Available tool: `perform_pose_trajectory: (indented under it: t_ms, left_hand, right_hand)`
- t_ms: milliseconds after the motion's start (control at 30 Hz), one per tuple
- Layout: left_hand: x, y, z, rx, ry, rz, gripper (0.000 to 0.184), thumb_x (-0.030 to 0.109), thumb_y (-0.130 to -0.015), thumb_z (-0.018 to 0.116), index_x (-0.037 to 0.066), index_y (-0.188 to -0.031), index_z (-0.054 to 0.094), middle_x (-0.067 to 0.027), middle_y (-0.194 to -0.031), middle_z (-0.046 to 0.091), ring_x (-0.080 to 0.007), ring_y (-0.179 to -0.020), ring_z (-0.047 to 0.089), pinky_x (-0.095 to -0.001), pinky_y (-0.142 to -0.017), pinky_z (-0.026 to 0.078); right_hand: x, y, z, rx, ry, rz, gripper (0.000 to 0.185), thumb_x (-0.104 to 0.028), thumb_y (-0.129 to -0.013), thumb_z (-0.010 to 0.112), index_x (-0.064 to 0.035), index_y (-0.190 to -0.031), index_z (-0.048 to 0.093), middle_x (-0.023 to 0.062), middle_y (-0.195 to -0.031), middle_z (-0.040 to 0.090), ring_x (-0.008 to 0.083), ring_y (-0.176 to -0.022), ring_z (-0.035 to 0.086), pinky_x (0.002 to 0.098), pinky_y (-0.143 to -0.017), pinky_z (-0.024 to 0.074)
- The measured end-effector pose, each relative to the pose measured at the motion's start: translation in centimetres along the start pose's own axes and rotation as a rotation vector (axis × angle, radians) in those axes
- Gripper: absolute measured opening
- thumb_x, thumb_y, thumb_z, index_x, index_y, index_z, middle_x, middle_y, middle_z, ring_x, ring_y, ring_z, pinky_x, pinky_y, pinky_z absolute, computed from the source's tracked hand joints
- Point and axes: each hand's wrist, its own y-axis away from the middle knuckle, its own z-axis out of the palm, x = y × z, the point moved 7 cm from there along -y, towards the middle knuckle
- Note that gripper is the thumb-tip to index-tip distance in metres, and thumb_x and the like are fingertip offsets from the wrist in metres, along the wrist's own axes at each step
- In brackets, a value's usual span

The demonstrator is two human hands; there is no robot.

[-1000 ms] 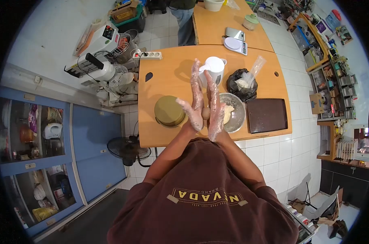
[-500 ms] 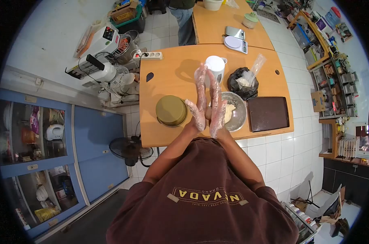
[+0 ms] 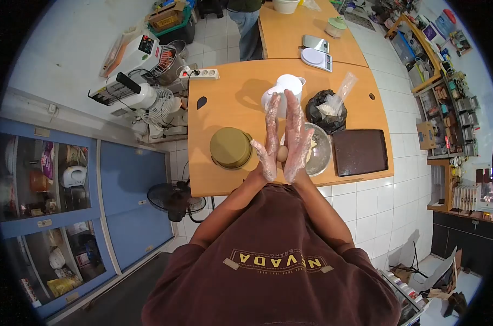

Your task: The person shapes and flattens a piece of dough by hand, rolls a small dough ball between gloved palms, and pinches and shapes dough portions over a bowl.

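Note:
My left hand (image 3: 270,142) and my right hand (image 3: 297,138) are raised over the table, palms facing, fingers stretched out and coated with white residue. A small brownish ball (image 3: 282,154) sits between the two palms near their heels. Right of my right hand, partly hidden by it, a metal bowl (image 3: 323,155) holds pale dough. Behind my fingertips stands a white pitcher (image 3: 290,84). An olive-green round container (image 3: 230,147) is left of my left hand.
On the wooden table (image 3: 219,187) are a dark baking tray (image 3: 360,152), a black bag (image 3: 315,113) with white contents, a power strip (image 3: 203,74) and a scale (image 3: 316,58). A person (image 3: 247,32) stands behind the table. A fan (image 3: 173,201) is at the lower left.
My hands have shifted slightly rightward, and my right palm has slid against the left. The ball between them shows more clearly than half a second ago.

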Motion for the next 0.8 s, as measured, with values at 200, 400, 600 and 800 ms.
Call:
perform_pose_trajectory:
  t_ms: [200,400,600,800]
  left_hand:
    - [1.9,-1.3,-0.5,0.082,-0.034,-0.026,0.128,0.098,-0.078,-0.005,0.006,-0.167,0.002,-0.0128,-0.175,0.0,-0.0295,-0.161,-0.008,-0.0493,-0.127,-0.011]
    - [0.6,-1.4,-1.0,0.095,0.031,-0.083,0.131,0.099,-0.077,-0.006,0.004,-0.167,0.002,-0.0131,-0.175,0.0,-0.0297,-0.161,-0.006,-0.0502,-0.127,-0.01]
    - [4.1,-0.4,1.4,0.052,-0.052,-0.142,0.138,0.101,-0.071,-0.01,0.002,-0.166,0.001,-0.0155,-0.175,-0.001,-0.0308,-0.161,-0.006,-0.0495,-0.127,-0.009]
    - [2.6,0.3,1.3,0.04,0.031,-0.131,0.137,0.101,-0.072,-0.009,0.002,-0.166,0.001,-0.0162,-0.175,-0.003,-0.0313,-0.161,-0.01,-0.0498,-0.126,-0.011]
  right_hand:
    - [2.8,1.1,-0.7,-0.02,0.028,0.016,0.092,-0.072,-0.103,0.005,-0.0062,-0.167,0.013,0.0134,-0.174,0.012,0.0304,-0.162,0.003,0.0459,-0.129,-0.0007]
    - [0.2,0.9,0.6,-0.071,-0.087,-0.004,0.091,-0.072,-0.104,0.009,-0.0063,-0.166,0.013,0.0138,-0.173,0.013,0.0301,-0.162,0.004,0.047,-0.13,-0.0003]
    - [0.3,0.2,-0.9,-0.013,-0.166,-0.044,0.095,-0.077,-0.101,0.011,-0.0081,-0.167,0.014,0.0121,-0.174,0.013,0.0293,-0.162,0.006,0.0479,-0.13,0.0005]
    - [-0.2,-0.6,-1.2,-0.004,-0.042,-0.11,0.094,-0.075,-0.102,0.008,-0.0077,-0.166,0.016,0.0122,-0.173,0.015,0.0295,-0.161,0.008,0.0475,-0.129,0.0002]
